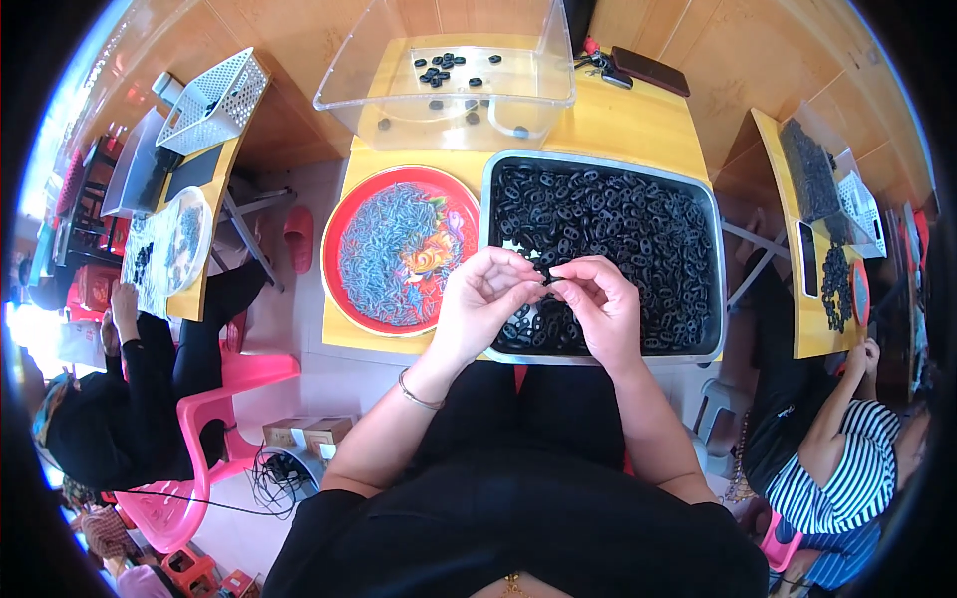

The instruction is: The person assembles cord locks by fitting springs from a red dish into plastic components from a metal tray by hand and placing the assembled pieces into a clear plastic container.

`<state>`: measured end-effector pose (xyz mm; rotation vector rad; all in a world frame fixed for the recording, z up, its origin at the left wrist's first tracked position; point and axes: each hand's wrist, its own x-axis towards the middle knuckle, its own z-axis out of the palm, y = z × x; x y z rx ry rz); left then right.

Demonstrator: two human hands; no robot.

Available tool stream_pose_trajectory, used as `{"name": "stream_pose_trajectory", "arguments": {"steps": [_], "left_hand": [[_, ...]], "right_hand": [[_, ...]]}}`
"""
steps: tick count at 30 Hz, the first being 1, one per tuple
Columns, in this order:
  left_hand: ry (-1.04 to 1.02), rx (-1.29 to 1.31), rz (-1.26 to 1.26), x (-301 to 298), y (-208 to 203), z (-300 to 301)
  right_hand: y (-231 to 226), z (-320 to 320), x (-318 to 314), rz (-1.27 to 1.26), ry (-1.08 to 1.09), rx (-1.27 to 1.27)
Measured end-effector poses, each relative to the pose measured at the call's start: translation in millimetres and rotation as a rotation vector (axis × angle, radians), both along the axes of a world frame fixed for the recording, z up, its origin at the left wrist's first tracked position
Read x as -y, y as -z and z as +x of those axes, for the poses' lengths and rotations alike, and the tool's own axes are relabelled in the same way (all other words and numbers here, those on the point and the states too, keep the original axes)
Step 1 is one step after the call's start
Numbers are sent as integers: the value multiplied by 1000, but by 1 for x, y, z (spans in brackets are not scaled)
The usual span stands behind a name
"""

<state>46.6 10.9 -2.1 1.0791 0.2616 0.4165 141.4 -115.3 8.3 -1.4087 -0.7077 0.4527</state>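
Above the near left part of a metal tray (720, 299), my left hand (483, 299) and my right hand (603, 309) meet, fingertips pinched together. Between them is a small black piece (546, 280), mostly hidden by the fingers. The tray is heaped with small black oval pieces (618, 229) that have holes through them. To its left stands a round red tray (334, 274) with a flower pattern, holding many thin grey-blue pin-like pieces (384, 244). A bracelet circles my left wrist.
A clear plastic bin (439, 115) with several black pieces stands at the table's back. Keys (603, 65) and a dark wallet-like case (650, 72) lie behind the metal tray. People work at side tables, left and right; a pink chair (214, 419) stands left.
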Motion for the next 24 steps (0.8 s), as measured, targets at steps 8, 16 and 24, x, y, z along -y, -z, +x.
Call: {"name": "stream_pose_trajectory", "arguments": {"steps": [8, 16, 24], "left_hand": [[-15, 15, 72, 1, -3, -4], [-14, 3, 71, 2, -6, -6], [-36, 2, 97, 3, -8, -6]], "right_hand": [[1, -3, 0, -54, -34, 79], [-1, -7, -1, -1, -27, -13], [-2, -7, -1, -87, 4, 216]]}}
